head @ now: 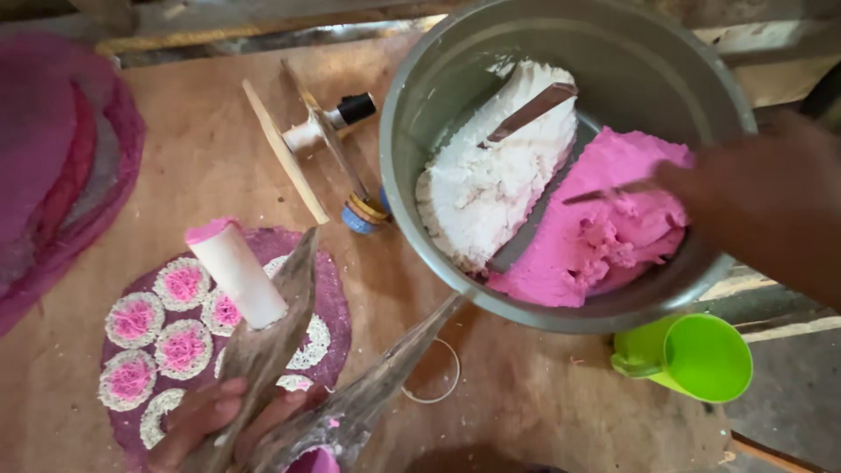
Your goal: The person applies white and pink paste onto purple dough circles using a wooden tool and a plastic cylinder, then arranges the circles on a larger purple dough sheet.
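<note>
Your desk (pixel 526 385) is dusty brown board; left hand (pixel 210 416) clamped on a piping bag (pixel 263 350), right hand (pixel 762 201) gripping a spatula (pixel 613 190) in the pink paste (pixel 604 232)

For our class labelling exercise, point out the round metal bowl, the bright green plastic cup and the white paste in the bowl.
Round metal bowl (pixel 408 114), head view, bare left wall.
Bright green plastic cup (pixel 701 355), head view, inside of its mouth.
White paste (pixel 482 188), head view, middle of the lump.

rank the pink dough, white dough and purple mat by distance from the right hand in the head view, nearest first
From the right hand:
1. pink dough, right side of the metal bowl, just beside the hand
2. white dough, left side of the bowl
3. purple mat, on the board at lower left
</note>
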